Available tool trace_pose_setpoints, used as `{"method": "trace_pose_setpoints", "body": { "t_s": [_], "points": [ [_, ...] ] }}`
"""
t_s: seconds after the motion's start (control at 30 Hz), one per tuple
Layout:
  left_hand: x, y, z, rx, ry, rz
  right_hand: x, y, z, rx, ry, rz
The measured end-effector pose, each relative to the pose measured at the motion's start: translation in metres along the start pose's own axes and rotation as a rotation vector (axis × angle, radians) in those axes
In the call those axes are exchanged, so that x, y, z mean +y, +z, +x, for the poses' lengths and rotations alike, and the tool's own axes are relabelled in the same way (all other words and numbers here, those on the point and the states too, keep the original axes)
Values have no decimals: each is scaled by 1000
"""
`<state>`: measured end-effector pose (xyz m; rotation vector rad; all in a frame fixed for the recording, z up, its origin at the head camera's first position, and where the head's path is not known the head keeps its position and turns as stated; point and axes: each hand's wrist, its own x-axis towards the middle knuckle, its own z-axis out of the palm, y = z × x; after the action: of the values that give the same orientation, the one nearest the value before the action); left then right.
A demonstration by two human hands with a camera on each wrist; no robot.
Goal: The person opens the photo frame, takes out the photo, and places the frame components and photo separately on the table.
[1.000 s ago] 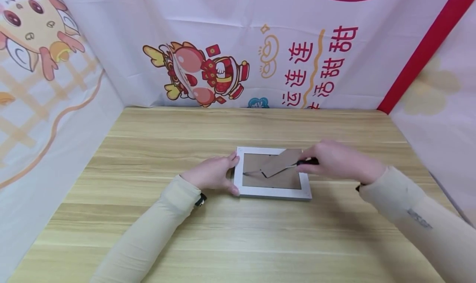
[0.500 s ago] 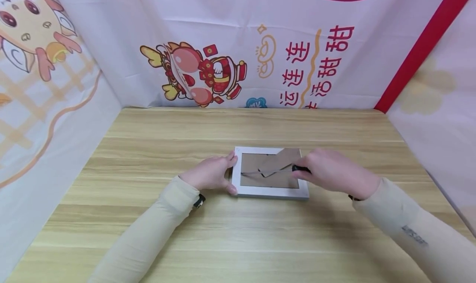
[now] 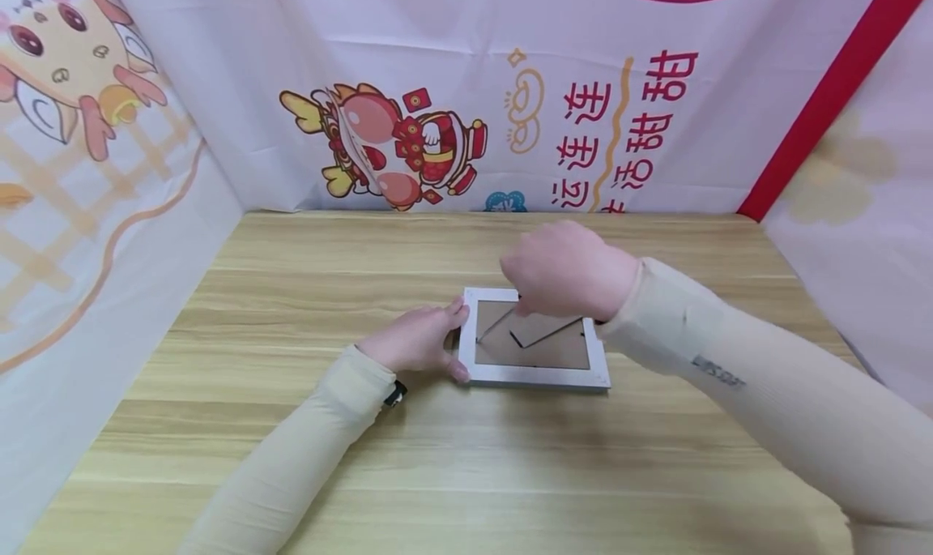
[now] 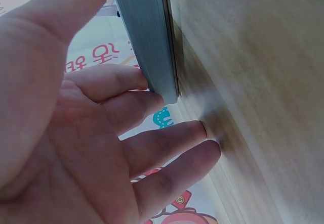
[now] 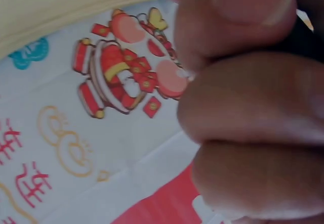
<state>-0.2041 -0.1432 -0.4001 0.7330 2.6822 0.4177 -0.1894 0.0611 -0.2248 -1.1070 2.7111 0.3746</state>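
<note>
A white picture frame (image 3: pixel 535 374) lies back side up on the table, its brown backing board (image 3: pixel 503 352) showing. A dark bent line crosses the board. My left hand (image 3: pixel 415 340) holds the frame's left end, thumb at the near corner and fingers at the far one. In the left wrist view, two fingertips (image 4: pixel 139 77) touch the frame's grey edge (image 4: pixel 147 37). My right hand (image 3: pixel 564 267) grips a screwdriver over the far side of the frame. The screwdriver's thin shaft (image 3: pixel 497 323) slants to the board's left edge. Most of its black handle (image 5: pixel 298 42) is hidden by curled fingers.
The wooden table (image 3: pixel 466 466) extends around the frame. A printed white cloth (image 3: pixel 452 53) hangs behind the table, with more printed cloth on the left (image 3: pixel 95 239) and right (image 3: pixel 867 239).
My right hand has moved from the frame's right side up and left to above its far edge, turning the screwdriver's shaft. The tip stays near the board's left edge. My left hand holds still.
</note>
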Motion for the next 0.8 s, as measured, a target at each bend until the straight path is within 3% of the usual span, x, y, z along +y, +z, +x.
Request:
{"method": "trace_pose_setpoints", "body": {
  "t_s": [0.23,0.47,0.63,0.8],
  "points": [
    [1,-1,1,-6,24,-9,-9,-22,22,-90,-7,-73],
    [-3,-1,0,46,86,1,-25,-39,44,-155,-33,-174],
    [-4,0,-1,39,61,7,-38,-46,56,-197,-54,-252],
    [-5,1,-2,33,50,-39,-48,-51,66,-288,-38,-341]
  ]
}}
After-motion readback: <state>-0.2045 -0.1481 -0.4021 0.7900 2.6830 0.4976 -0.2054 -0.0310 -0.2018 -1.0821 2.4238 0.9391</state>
